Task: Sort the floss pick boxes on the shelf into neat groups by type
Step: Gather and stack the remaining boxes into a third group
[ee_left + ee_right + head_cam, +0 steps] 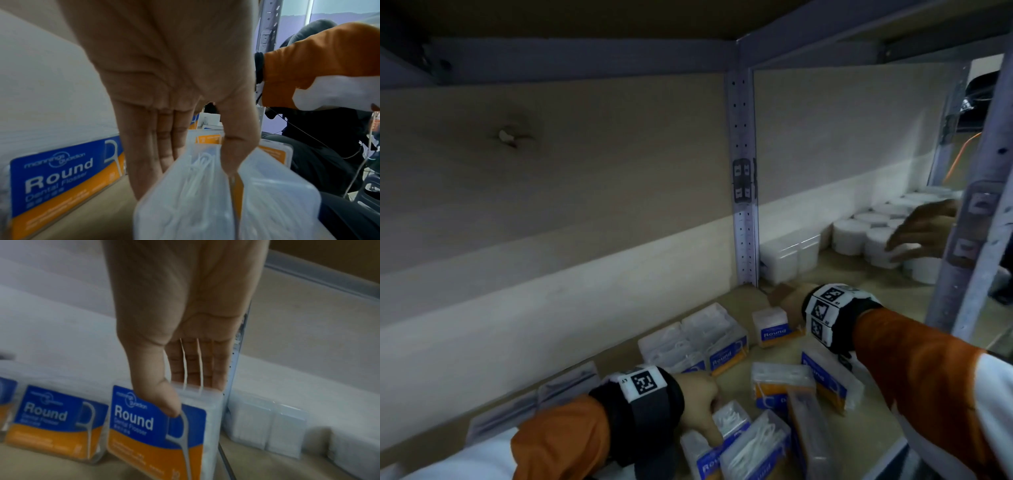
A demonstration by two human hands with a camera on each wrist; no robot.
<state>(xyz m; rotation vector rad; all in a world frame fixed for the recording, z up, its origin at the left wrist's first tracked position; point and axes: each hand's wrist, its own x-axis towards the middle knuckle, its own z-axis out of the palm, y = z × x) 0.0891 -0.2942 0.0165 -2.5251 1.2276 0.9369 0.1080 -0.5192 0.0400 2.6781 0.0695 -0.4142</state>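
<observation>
Several clear floss pick boxes with blue and orange "Round" labels lie on the wooden shelf [743,298]. My left hand [714,428] [193,175] pinches one clear box [731,423] [205,194] between thumb and fingers, low at the front of the shelf. My right hand [789,308] [183,397] grips an upright Round box [774,325] [156,426] near the shelf post, thumb on its label, fingers behind. Beside it stands another upright Round box [726,346] [51,418]. A loose heap of boxes [822,380] lies at the front right.
A grey perforated post [744,205] divides the shelf. Beyond it stand clear white boxes [787,253] [267,426] and white round tubs [849,236], where another person's hand [921,233] reaches. Flat grey packs [568,380] lie at the left. The upper shelf hangs close overhead.
</observation>
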